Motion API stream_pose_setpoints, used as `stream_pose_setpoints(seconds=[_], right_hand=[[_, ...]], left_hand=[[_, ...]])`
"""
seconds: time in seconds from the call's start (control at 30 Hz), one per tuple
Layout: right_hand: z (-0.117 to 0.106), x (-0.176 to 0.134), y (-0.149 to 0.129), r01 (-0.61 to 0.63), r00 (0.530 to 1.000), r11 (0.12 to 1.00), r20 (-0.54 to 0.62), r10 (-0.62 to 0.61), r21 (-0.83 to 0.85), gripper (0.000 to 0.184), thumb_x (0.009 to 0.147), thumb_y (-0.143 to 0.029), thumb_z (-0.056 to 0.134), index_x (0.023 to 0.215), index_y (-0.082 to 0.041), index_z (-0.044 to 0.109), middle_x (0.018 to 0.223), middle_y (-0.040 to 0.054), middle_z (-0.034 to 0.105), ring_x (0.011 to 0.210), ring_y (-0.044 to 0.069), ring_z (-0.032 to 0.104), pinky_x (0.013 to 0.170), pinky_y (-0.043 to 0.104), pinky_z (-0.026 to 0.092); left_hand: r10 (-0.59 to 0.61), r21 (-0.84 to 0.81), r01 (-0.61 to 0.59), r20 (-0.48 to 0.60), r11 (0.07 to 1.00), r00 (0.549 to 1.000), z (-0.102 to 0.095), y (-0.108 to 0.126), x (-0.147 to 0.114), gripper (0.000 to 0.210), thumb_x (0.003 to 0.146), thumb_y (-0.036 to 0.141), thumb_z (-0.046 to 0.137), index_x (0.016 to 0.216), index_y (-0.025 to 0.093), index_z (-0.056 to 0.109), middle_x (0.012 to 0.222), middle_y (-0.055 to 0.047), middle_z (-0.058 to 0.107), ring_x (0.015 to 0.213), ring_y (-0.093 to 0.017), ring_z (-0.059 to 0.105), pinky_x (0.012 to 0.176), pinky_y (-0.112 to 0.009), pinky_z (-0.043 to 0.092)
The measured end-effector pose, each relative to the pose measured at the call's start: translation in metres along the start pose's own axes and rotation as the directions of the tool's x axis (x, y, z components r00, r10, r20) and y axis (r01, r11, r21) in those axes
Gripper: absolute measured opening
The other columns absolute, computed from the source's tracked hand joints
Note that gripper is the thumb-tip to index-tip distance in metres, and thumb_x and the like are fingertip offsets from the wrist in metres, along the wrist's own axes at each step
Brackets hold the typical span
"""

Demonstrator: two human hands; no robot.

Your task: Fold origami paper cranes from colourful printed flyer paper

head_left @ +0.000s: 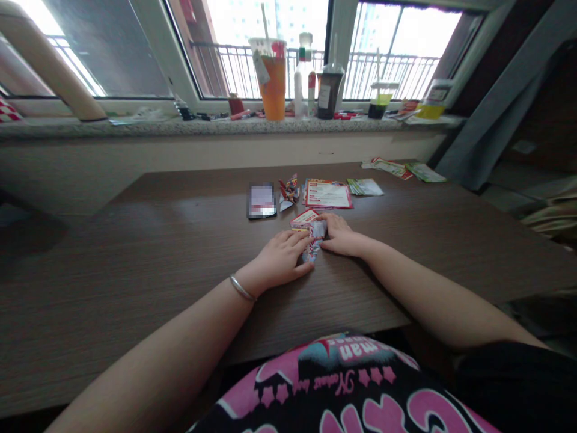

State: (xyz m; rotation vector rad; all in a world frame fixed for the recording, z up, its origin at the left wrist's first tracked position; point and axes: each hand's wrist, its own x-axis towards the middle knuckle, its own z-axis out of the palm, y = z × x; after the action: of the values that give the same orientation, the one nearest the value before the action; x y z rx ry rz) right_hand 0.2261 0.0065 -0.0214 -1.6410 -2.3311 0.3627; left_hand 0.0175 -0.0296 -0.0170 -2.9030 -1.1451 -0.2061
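Note:
A partly folded printed paper [317,230] lies on the table in front of me, with pink, white and blue-grey patches showing. My left hand [285,255] rests flat on its left side, fingers stretched across it and thumb apart near the lower corner. At the right edge of the paper is my right hand [341,234], fingers touching the upper corner and thumb apart below. Part of the sheet is hidden under both hands. Just beyond it a red-and-white printed piece [305,217] sticks out; I cannot tell whether it belongs to the same sheet.
Past my hands lie a tablet-like device [262,200] with a blurred screen, a folded paper shape [289,191], a stack of printed sheets [328,194] and green leaflets [366,187]. More leaflets [391,168] are at the far right. Drink cups [273,84] stand on the windowsill.

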Motion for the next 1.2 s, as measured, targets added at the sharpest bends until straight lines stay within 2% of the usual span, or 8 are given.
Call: stream_pose_setpoints(seconds=[0.17, 0.43, 0.7, 1.0, 1.2], right_hand=[[0.0, -0.001, -0.003, -0.036, 0.999, 0.999, -0.006, 0.036, 0.007, 0.066, 0.074, -0.028, 0.068, 0.135, -0.014, 0.046, 0.135, 0.0157, 0.051, 0.126, 0.03, 0.047, 0.107, 0.044, 0.035], [0.003, 0.003, 0.002, -0.102, 0.992, 0.995, -0.077, 0.103, 0.02, 0.058, 0.079, -0.027, 0.063, 0.133, -0.012, 0.047, 0.13, 0.016, 0.057, 0.122, 0.028, 0.051, 0.104, 0.041, 0.039], [0.004, 0.004, 0.005, -0.06, 0.994, 0.998, -0.095, 0.059, -0.015, 0.055, 0.081, -0.017, 0.054, 0.134, -0.008, 0.046, 0.133, 0.0169, 0.056, 0.124, 0.027, 0.05, 0.107, 0.04, 0.037], [0.005, 0.005, 0.009, -0.061, 0.993, 0.998, -0.105, 0.061, -0.002, 0.048, 0.082, -0.016, 0.049, 0.13, -0.011, 0.049, 0.129, 0.0151, 0.058, 0.119, 0.026, 0.053, 0.104, 0.04, 0.04], [0.006, 0.008, 0.014, -0.051, 0.992, 0.999, -0.12, 0.049, -0.012, 0.044, 0.081, -0.014, 0.05, 0.125, -0.011, 0.053, 0.131, 0.0159, 0.055, 0.123, 0.026, 0.049, 0.107, 0.038, 0.036]], left_hand=[[-0.004, -0.005, 0.004, 0.008, 1.0, 1.0, -0.002, 0.0, -0.001, 0.064, 0.091, 0.052, 0.047, 0.144, 0.016, 0.043, 0.149, -0.009, 0.044, 0.136, -0.029, 0.038, 0.115, -0.041, 0.028], [-0.007, -0.013, 0.007, 0.007, 1.0, 1.0, 0.0, -0.002, -0.001, 0.063, 0.091, 0.054, 0.045, 0.144, 0.018, 0.043, 0.15, -0.008, 0.043, 0.135, -0.03, 0.038, 0.114, -0.044, 0.028], [0.01, -0.015, -0.01, 0.0, 1.0, 1.0, 0.0, -0.002, -0.001, 0.064, 0.092, 0.053, 0.045, 0.144, 0.016, 0.042, 0.149, -0.009, 0.044, 0.134, -0.03, 0.038, 0.114, -0.044, 0.028], [0.01, -0.008, -0.01, 0.001, 1.0, 1.0, 0.0, -0.002, -0.001, 0.064, 0.091, 0.054, 0.045, 0.144, 0.017, 0.042, 0.148, -0.009, 0.044, 0.134, -0.03, 0.039, 0.113, -0.044, 0.029], [0.011, -0.006, -0.011, 0.005, 1.0, 1.0, 0.0, -0.001, -0.002, 0.063, 0.092, 0.052, 0.045, 0.144, 0.017, 0.042, 0.149, -0.01, 0.044, 0.134, -0.029, 0.039, 0.113, -0.042, 0.028]])
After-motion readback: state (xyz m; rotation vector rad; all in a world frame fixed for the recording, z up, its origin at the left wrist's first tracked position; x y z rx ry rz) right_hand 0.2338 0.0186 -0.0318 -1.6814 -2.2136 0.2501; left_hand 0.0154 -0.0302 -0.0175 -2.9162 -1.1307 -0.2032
